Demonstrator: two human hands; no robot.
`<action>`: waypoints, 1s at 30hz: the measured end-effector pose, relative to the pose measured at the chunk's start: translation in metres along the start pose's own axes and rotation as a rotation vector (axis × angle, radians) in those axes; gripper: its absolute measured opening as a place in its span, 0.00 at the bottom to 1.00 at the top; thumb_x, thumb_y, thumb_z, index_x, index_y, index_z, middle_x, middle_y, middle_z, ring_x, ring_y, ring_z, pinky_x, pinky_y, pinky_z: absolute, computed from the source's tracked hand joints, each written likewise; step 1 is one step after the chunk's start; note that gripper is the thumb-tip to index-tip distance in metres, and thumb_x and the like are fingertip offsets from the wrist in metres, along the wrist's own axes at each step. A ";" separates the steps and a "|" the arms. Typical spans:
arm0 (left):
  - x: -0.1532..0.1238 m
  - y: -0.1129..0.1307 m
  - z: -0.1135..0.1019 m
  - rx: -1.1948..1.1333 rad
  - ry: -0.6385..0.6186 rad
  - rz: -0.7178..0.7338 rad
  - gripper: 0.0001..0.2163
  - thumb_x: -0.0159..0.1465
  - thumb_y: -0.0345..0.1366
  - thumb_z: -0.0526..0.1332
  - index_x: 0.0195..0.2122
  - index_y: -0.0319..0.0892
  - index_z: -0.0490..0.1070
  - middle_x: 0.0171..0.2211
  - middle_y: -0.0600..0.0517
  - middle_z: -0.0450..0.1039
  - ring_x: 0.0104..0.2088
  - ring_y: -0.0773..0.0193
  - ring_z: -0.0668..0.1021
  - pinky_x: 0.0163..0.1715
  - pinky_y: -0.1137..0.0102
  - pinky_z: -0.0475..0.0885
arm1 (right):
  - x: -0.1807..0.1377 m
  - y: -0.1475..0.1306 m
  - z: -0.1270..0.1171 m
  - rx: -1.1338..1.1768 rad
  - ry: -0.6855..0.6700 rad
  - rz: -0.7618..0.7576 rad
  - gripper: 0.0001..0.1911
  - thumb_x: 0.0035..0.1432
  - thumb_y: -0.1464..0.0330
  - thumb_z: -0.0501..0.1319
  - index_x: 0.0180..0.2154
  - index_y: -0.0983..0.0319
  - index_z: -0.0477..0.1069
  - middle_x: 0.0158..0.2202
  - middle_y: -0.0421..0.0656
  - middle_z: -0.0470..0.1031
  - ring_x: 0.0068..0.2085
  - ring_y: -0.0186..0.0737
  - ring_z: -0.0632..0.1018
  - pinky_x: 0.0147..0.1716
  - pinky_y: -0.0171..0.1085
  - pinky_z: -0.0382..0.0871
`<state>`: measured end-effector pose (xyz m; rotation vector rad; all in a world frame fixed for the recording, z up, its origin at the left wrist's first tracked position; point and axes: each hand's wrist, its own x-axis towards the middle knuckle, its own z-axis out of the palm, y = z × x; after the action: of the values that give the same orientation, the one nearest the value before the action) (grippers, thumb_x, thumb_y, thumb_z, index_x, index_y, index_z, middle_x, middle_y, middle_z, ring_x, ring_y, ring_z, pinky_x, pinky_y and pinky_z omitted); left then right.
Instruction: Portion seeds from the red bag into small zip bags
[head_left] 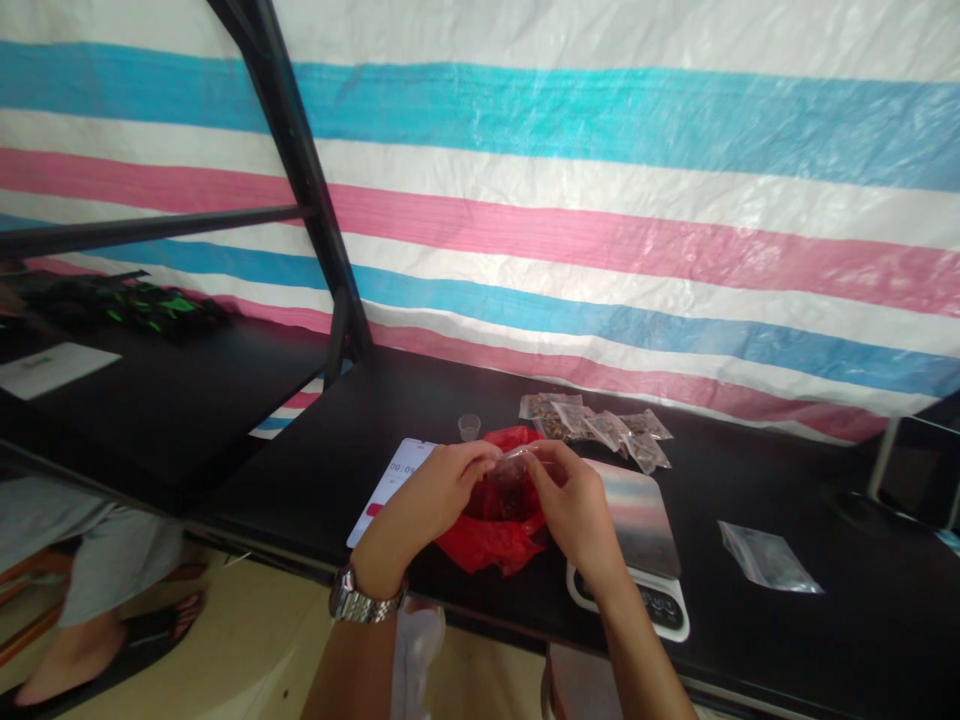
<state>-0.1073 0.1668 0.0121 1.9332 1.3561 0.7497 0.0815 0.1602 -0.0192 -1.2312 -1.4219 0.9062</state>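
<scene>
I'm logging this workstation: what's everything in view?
Filled zip bags: several, clear/brown, behind scale
Plastic bag: one, red, centre
Held bag: one, clear, between hands
Digital scale: one, silver, centre right
Flat zip bag: one, clear, right
Cup: one, clear, near phone
Phone: one, white, centre left
Tables: two, black, centre, left
Striped sheet: one, white/blue/pink, background
Frame: one, black, upper left
Flat item: one, white, left table
Unclear objects: uncounted, green/black, left table
Screened device: one, dark, right edge
Co-worker's leg: one, grey trousers, lower left
Watch: one, silver, left wrist
Left hand, right hand: two, bare, centre
</scene>
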 end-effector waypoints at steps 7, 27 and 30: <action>-0.004 -0.003 -0.005 -0.039 0.006 0.017 0.15 0.72 0.38 0.56 0.46 0.49 0.85 0.44 0.50 0.88 0.42 0.55 0.85 0.46 0.67 0.75 | -0.003 -0.006 0.002 0.079 0.006 -0.012 0.14 0.65 0.56 0.66 0.41 0.59 0.82 0.38 0.45 0.87 0.35 0.45 0.86 0.36 0.40 0.81; -0.007 0.008 -0.003 0.094 0.036 0.023 0.16 0.73 0.37 0.55 0.35 0.48 0.82 0.35 0.51 0.86 0.33 0.57 0.83 0.37 0.68 0.71 | -0.005 -0.008 0.007 0.134 0.013 0.010 0.13 0.65 0.58 0.65 0.41 0.60 0.80 0.39 0.47 0.87 0.40 0.47 0.87 0.42 0.42 0.82; -0.007 0.009 -0.005 0.083 0.045 0.011 0.16 0.74 0.38 0.54 0.34 0.47 0.80 0.34 0.51 0.85 0.34 0.57 0.83 0.35 0.68 0.70 | -0.004 -0.008 0.007 0.199 -0.055 -0.002 0.14 0.64 0.58 0.67 0.46 0.59 0.80 0.44 0.47 0.87 0.45 0.47 0.87 0.48 0.43 0.82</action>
<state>-0.1081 0.1587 0.0214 2.0009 1.4250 0.7566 0.0729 0.1550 -0.0140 -1.0630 -1.3404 1.0599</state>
